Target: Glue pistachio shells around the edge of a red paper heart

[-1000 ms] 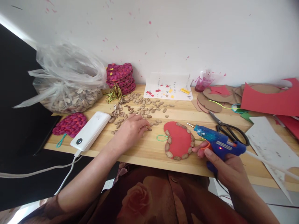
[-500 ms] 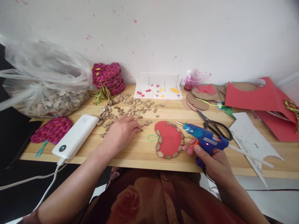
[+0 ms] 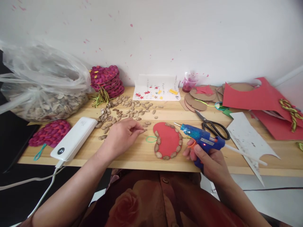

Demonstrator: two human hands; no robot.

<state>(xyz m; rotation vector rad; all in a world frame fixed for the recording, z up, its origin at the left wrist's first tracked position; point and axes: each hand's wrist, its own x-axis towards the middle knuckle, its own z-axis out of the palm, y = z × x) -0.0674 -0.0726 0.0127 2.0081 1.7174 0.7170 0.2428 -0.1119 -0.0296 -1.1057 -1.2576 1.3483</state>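
My left hand (image 3: 124, 132) is pinched closed on a small peanut shell (image 3: 145, 129), left of the red heart-shaped card (image 3: 167, 138). Peanut shells (image 3: 158, 154) line much of the card's edge, and its upper left edge is bare. A green loop (image 3: 151, 139) sticks out from the card's left side. In my right hand (image 3: 213, 160) is a blue hot glue gun (image 3: 201, 137) with a glowing red light. Its metal nozzle points left, by the card's upper right edge, and a white glue stick (image 3: 246, 154) juts from its back.
Loose peanut shells (image 3: 130, 113) lie behind my left hand. A white power bank (image 3: 74, 138), a purple shell-covered piece (image 3: 50, 132) and a plastic bag of shells (image 3: 47, 104) are at left. Black scissors (image 3: 215, 127), white card scrap (image 3: 251, 134) and red card (image 3: 248, 97) are at right.
My left hand has risen slightly from the table with a shell between its fingertips. The view has shifted a little; the glue gun stays beside the heart.
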